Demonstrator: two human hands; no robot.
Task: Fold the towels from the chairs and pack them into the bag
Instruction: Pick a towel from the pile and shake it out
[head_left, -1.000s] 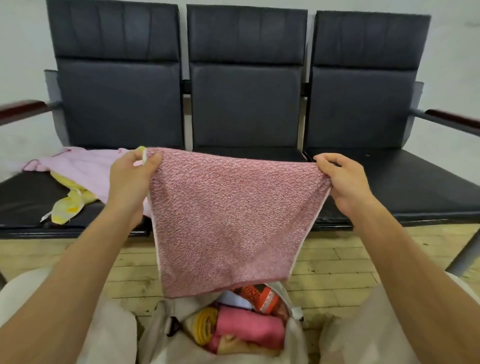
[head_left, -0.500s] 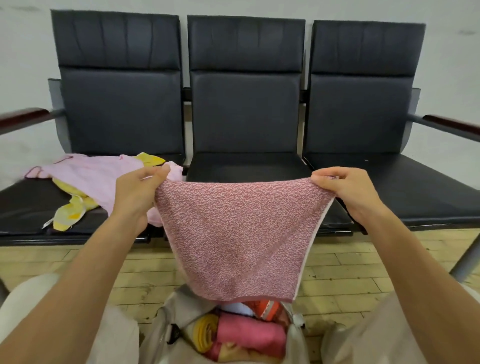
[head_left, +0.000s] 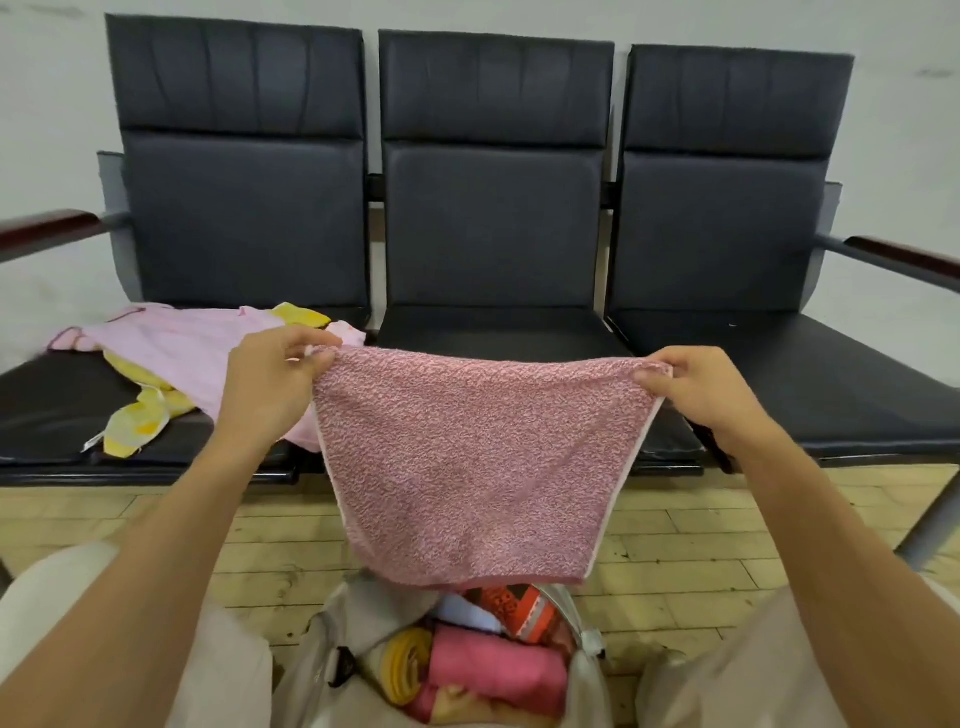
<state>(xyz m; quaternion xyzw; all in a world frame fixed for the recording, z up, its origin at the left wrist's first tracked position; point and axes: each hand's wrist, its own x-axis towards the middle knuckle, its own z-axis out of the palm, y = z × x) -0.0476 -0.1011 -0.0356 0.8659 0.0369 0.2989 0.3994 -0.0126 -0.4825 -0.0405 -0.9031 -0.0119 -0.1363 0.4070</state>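
Pink terry towel hangs spread between a person's left hand and right hand, each pinching an upper corner, hands wide apart, above an open pale bag on the wooden floor. Inside the bag lie folded towels in pink, yellow, white and red-orange; a pale pink towel and yellow towel rest on the left black chair

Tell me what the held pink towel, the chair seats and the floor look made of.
Pink towel: likely terry cloth, looped nubby pile. Chair seats: black leather or vinyl, smooth, faint sheen. Floor: pale wood boards, scuffed, seams showing.
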